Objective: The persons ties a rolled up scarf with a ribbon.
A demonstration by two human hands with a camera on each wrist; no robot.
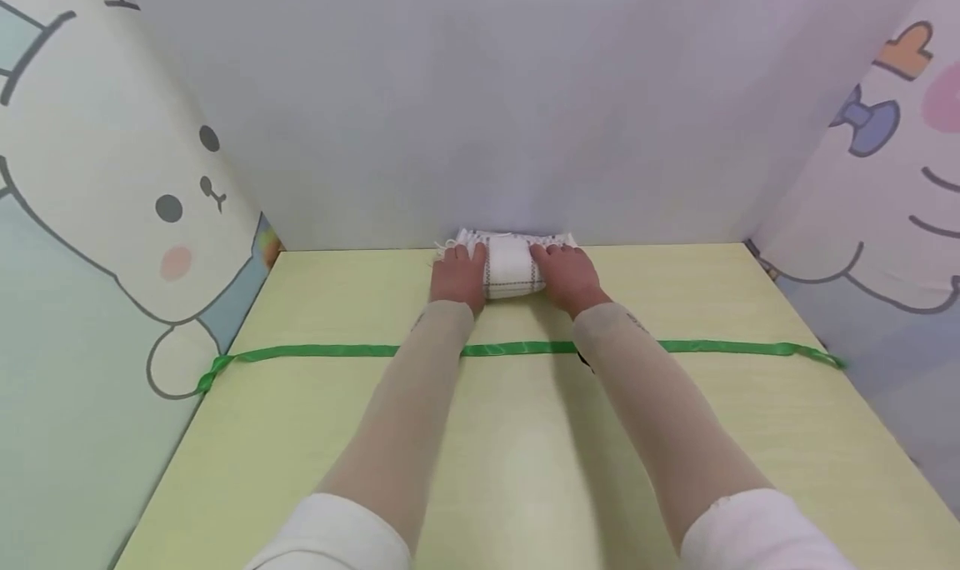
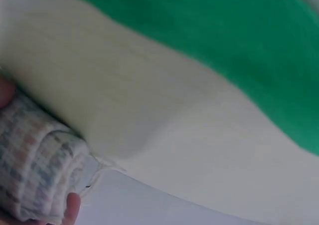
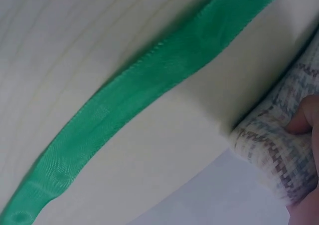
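Note:
A rolled-up woven cloth (image 1: pixel 513 268), white with a dark checked pattern and fringed ends, lies at the far edge of the table against the back wall. My left hand (image 1: pixel 459 277) grips its left end. At the right end, my right hand (image 1: pixel 570 278) holds the roll with its fingers over the top. In the left wrist view the layered end of the cloth (image 2: pixel 42 165) shows, loose threads trailing from it, between thumb and fingers. The right wrist view has a thumb pressed on the cloth (image 3: pixel 271 145); the other fingers are mostly out of sight there.
A green ribbon (image 1: pixel 337 351) crosses the pale yellow table (image 1: pixel 510 437) from side to side, under both forearms. A plain grey-white wall (image 1: pixel 480 103) rises behind. Cartoon-printed panels (image 1: pixel 90 220) flank the table on both sides.

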